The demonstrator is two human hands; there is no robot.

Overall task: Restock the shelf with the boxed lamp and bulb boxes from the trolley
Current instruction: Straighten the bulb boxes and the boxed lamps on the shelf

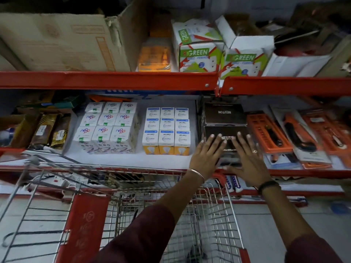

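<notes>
I lay my left hand (pixel 206 155) and right hand (pixel 245 158) flat, fingers spread and gripping nothing, on the front black lamp box (pixel 227 138) to seat it on the shelf (pixel 133 160) beside the bulb boxes (pixel 167 130), above the trolley (pixel 224 211)

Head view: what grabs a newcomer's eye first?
Both hands, left hand and right hand, lie flat on the front dark Neuton box at the shelf edge. Left of it stand two neat blocks of white bulb boxes. The wire trolley sits below.
</notes>
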